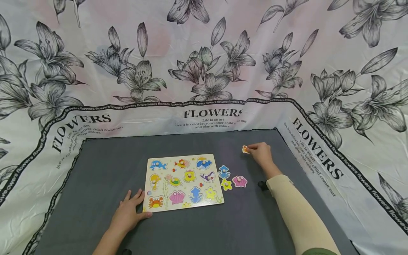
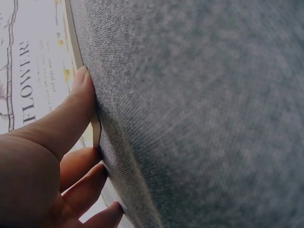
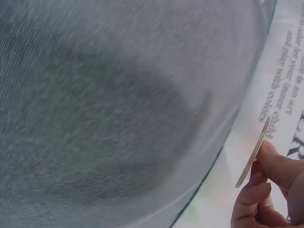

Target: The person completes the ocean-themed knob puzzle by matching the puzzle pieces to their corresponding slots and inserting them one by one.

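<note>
A knobbed sea-animal puzzle board (image 1: 199, 170) lies on the grey table cover. My left hand (image 1: 126, 211) rests at its near left corner, thumb on the near edge and fingers spread along the left side. In the left wrist view the left hand (image 2: 71, 147) touches the board's edge (image 2: 75, 40). Beyond the board, to the right, my right hand (image 1: 262, 156) pinches a small orange puzzle piece (image 1: 244, 149). The right wrist view shows that piece (image 3: 252, 154) edge-on between thumb and fingers of the right hand (image 3: 270, 185); its face is hidden there.
Just right of the board lie a blue squid-like piece (image 1: 224, 172), a yellow star piece (image 1: 226, 184) and a pink shell piece (image 1: 239, 181). Flower-printed cloth (image 1: 204, 67) surrounds the grey cover (image 1: 197, 233). A small black object (image 1: 262, 186) is beside the right forearm.
</note>
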The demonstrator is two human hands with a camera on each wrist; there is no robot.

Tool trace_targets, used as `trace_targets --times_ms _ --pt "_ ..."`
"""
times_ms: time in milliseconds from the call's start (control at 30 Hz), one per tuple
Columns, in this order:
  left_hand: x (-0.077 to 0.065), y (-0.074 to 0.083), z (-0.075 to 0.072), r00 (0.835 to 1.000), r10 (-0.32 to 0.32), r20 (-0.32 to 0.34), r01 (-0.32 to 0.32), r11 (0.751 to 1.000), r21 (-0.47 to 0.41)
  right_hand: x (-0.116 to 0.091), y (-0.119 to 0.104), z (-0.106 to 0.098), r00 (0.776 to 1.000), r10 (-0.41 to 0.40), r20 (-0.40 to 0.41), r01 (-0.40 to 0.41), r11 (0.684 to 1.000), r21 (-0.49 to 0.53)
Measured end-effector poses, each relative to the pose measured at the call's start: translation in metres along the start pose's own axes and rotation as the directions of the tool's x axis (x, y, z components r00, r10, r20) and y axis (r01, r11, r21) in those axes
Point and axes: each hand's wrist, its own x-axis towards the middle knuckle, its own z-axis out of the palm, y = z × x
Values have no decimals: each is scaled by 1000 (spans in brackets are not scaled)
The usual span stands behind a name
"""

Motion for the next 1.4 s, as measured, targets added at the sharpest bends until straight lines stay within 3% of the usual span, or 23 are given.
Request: trace_targets --times_ms 567,867,1167,1400 --pt "-1 0 -1 1000 28 -11 -29 1000 -11 -24 -39 11 997 -38 65 36 999 39" --pt "-1 1 -1 1000 18 -5 -18 1000 0 -37 -60 11 990 -122 74 116 990 78" --pt "-1 1 -1 1000 14 -7 -14 1000 1 -47 -80 15 973 -214 84 210 976 53" --pt "-1 1 -1 1000 6 -4 -6 1000 -2 -54 -88 23 967 -229 108 223 972 70"
